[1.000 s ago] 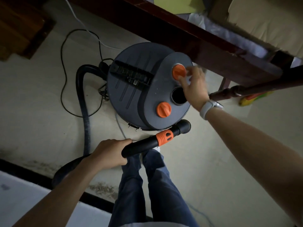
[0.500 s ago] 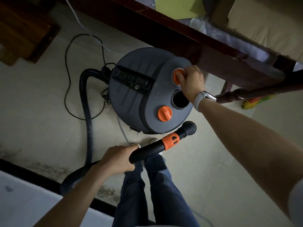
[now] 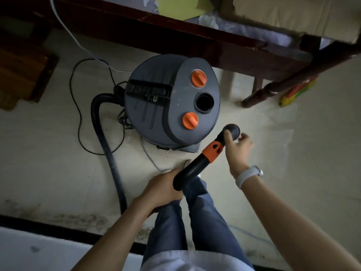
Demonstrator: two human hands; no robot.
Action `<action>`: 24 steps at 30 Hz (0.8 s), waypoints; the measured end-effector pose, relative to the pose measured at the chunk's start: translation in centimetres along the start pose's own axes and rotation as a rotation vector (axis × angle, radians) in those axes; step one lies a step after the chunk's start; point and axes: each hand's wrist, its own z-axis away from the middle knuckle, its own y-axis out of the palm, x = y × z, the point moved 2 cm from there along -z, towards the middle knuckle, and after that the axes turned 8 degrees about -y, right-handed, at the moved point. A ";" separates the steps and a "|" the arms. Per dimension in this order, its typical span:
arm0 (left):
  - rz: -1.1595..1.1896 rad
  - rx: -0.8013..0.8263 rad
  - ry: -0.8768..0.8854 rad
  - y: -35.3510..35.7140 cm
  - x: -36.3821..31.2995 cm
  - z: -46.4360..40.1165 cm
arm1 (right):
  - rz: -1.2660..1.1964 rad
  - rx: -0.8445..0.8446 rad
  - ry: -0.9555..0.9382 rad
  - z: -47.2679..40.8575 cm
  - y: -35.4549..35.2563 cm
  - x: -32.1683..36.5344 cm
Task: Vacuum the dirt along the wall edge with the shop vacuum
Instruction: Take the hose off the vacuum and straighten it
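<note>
The big grey shop vacuum (image 3: 172,100) sits on the pale floor (image 3: 48,153), right next to a dark wooden bed frame (image 3: 214,42). Its round top has two orange knobs (image 3: 198,78) and a black hole (image 3: 204,102) between them. A black ribbed hose (image 3: 109,153) comes out of its left side, bends down, and runs across the floor toward the person. A thin black cord (image 3: 78,114) loops on the floor to the left of the vacuum, and a white cord (image 3: 64,30) runs up past the bed.

The left hand (image 3: 162,189) is wrapped tight around the low end of the black wand handle (image 3: 195,165). The handle points up and to the right, just below the vacuum. It has an orange band (image 3: 213,151) near the top and ends in a round black opening (image 3: 232,132).

The right hand (image 3: 237,149) is up at that top end. Its fingers are bent and its thumb touches the tube just under the opening. The hand is a bit blurry, so it may only be touching, not gripping. A white watch (image 3: 249,176) is on that wrist.

The person's blue trouser legs (image 3: 195,222) stand below the handle. Brown dirt (image 3: 78,218) lies in a strip along the black baseboard (image 3: 58,229) at the bottom, where the floor meets the white wall (image 3: 39,251). The wand is well apart from that dirt
</note>
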 end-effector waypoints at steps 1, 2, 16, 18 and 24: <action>-0.007 0.010 0.015 0.3 -0.6 0.4 | -0.166 0.103 0.190 1.5 -0.3 -1.3; -0.028 0.024 0.031 0.7 -1.2 0.7 | -0.376 0.218 0.352 2.6 -0.3 -2.1; -0.312 0.137 0.306 9.2 -21.9 3.8 | -1.256 0.038 0.389 1.5 -22.6 -4.8; -0.368 0.155 0.350 12.4 -26.9 3.7 | -1.271 0.028 0.328 0.2 -27.7 -6.1; -0.453 0.191 0.506 22.7 -42.2 3.8 | -1.260 -0.143 0.105 -4.2 -44.7 -11.1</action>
